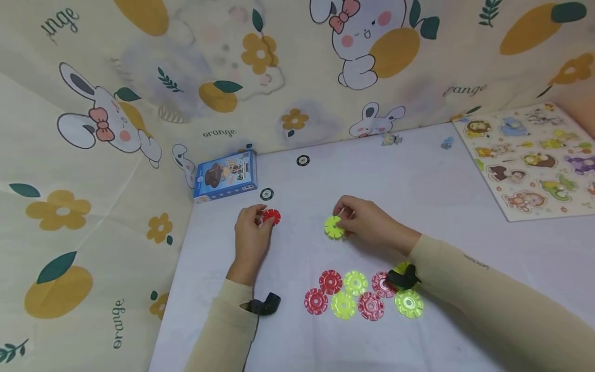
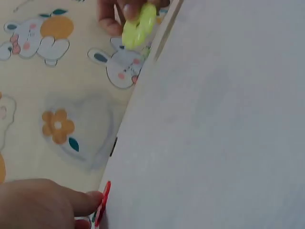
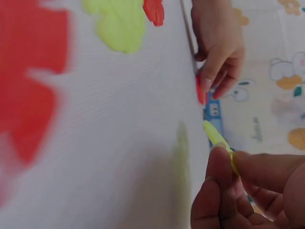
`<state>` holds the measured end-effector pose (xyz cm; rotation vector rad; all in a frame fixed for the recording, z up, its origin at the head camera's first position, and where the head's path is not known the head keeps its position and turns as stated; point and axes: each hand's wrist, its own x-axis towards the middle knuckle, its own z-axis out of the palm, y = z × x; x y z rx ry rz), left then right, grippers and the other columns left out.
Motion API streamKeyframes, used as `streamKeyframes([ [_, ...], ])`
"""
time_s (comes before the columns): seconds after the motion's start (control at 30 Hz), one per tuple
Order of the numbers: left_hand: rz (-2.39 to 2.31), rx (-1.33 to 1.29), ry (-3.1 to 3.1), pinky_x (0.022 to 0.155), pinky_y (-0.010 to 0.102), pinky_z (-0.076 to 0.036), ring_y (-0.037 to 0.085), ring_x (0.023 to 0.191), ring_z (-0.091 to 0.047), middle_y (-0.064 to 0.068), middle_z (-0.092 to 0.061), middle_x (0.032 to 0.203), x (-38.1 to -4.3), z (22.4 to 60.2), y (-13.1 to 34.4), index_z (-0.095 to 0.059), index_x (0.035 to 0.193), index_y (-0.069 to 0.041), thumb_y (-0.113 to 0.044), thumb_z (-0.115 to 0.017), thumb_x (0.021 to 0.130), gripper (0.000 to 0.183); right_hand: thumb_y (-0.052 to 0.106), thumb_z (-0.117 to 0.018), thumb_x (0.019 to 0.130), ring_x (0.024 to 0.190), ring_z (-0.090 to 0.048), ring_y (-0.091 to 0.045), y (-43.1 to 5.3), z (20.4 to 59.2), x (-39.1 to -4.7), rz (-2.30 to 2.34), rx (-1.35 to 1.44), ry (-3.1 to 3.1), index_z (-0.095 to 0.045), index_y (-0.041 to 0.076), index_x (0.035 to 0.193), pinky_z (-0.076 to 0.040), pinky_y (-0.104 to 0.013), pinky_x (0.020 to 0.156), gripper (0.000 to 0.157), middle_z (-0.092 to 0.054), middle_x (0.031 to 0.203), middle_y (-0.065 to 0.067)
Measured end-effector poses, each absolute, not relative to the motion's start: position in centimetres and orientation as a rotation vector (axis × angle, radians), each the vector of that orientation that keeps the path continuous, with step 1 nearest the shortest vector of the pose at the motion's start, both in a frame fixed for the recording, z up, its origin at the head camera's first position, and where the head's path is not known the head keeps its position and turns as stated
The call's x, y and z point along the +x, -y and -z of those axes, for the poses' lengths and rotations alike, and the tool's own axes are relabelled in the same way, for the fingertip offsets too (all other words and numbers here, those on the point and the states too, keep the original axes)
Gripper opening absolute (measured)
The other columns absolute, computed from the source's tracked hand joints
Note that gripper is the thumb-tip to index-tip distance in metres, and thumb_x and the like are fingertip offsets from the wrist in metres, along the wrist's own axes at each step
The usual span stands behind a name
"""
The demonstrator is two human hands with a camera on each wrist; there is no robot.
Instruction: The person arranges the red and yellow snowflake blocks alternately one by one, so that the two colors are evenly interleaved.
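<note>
Over a white-covered table (image 1: pixel 441 196), the left hand (image 1: pixel 248 235) pinches a red notched plastic disc (image 1: pixel 274 215), the right hand (image 1: pixel 370 221) a yellow-green notched plastic disc (image 1: pixel 332 227). Both seem light and stiff, best pinched edgewise

- Red disc (image 1: pixel 276 214) and yellow-green disc (image 1: pixel 332 227) are looking like glossy plastic.
- Blue box (image 1: pixel 225 175) is looking like smooth printed card.
- Sleeves (image 1: pixel 483 289) are showing matt cloth.
- White tabletop (image 1: pixel 395 181) is looking matt.
</note>
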<state>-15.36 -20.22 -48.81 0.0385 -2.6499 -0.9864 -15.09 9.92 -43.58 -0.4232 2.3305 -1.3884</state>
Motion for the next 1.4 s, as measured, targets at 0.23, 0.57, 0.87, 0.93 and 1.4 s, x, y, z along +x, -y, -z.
streamKeyframes([
  [0.23,0.729,-0.248,2.8,0.093,0.039,-0.042,0.022,0.118,-0.047,0.002,-0.055,0.132,-14.0,48.7,20.5,-0.065,0.125,-0.01,-0.023,-0.067,0.09,0.037,0.013,-0.064,0.092,0.108,-0.054,-0.023,-7.8,44.2,-16.8,1.175,-0.548,-2.543,-0.054,0.007,0.129,-0.045,-0.039,0.091,0.038,-0.055,0.119,-0.009],
  [0.57,0.469,-0.489,2.981,0.106,0.052,-0.021,0.024,0.143,-0.017,-0.002,-0.025,0.155,-12.7,48.9,21.3,-0.036,0.149,-0.014,-0.035,-0.051,0.099,0.056,0.043,-0.059,0.093,0.142,-0.016,-0.032,-6.2,43.7,-15.2,0.328,-0.986,-2.665,-0.033,0.014,0.15,-0.023,-0.056,0.107,0.069,-0.019,0.157,-0.005],
  [0.87,0.425,-0.432,2.992,0.106,0.052,-0.02,0.022,0.141,-0.019,-0.002,-0.025,0.155,-12.6,49.1,21.3,-0.04,0.147,-0.018,-0.039,-0.051,0.098,0.055,0.051,-0.06,0.089,0.143,-0.014,-0.026,-3.3,44.3,-16.7,0.315,-1.054,-2.647,-0.029,0.019,0.152,-0.02,-0.059,0.106,0.077,-0.02,0.157,0.0],
  [0.93,0.391,-0.408,3.003,0.105,0.052,-0.021,0.024,0.139,-0.02,-0.002,-0.025,0.155,-12.6,49.1,21.3,-0.041,0.147,-0.02,-0.041,-0.049,0.097,0.055,0.053,-0.059,0.089,0.143,-0.012,-0.026,-2.7,44.3,-16.9,0.293,-1.068,-2.634,-0.027,0.019,0.153,-0.02,-0.059,0.106,0.079,-0.018,0.158,0.001],
  [1.4,0.302,-0.293,3.027,0.099,0.052,-0.022,0.031,0.13,-0.024,0.008,-0.026,0.148,-12.4,48.9,21.4,-0.039,0.148,-0.022,-0.051,-0.05,0.094,0.062,0.066,-0.058,0.083,0.144,-0.005,-0.028,-0.1,44.8,-18.0,0.218,-1.031,-2.59,-0.021,0.02,0.154,-0.014,-0.064,0.105,0.093,-0.009,0.159,0.004],
])
